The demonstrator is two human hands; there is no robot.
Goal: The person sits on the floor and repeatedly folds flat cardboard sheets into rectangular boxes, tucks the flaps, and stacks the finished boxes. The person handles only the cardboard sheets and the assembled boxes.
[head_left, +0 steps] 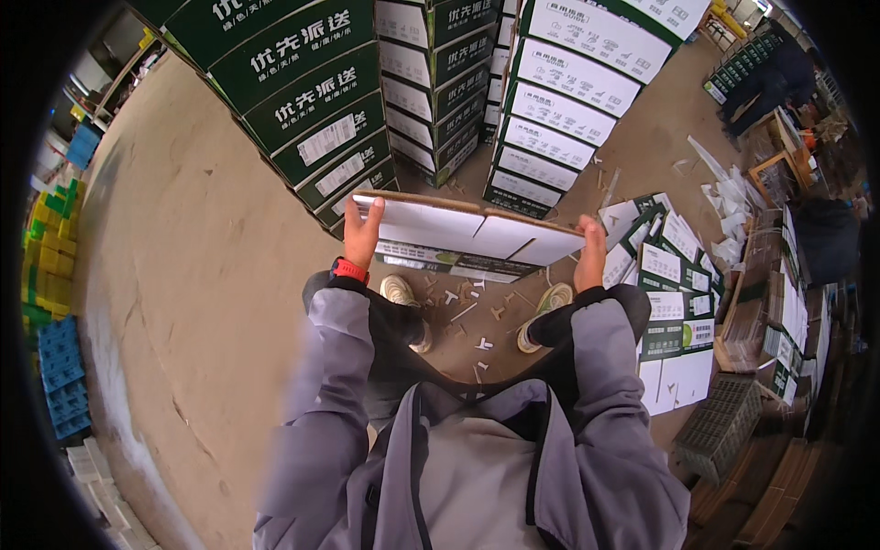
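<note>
A flattened cardboard carton (426, 225), white with green printed panels and a brown cut edge, is held up in front of my knees. Two slots run in from its top edge. My left hand (363, 234), below a red wristband, grips its left end with the thumb over the white face. At the right end, my right hand (591, 252) is closed on the carton's edge, thumb up. Small cardboard offcuts (483, 344) lie on the floor between my shoes.
Tall stacks of green and white cartons (550, 101) stand just ahead. Flat printed carton sheets (674, 321) spread over the floor at right, beside a grey crate (720, 426). Blue crates (62, 376) line the far left. Someone in dark clothes (770, 82) bends at the far right.
</note>
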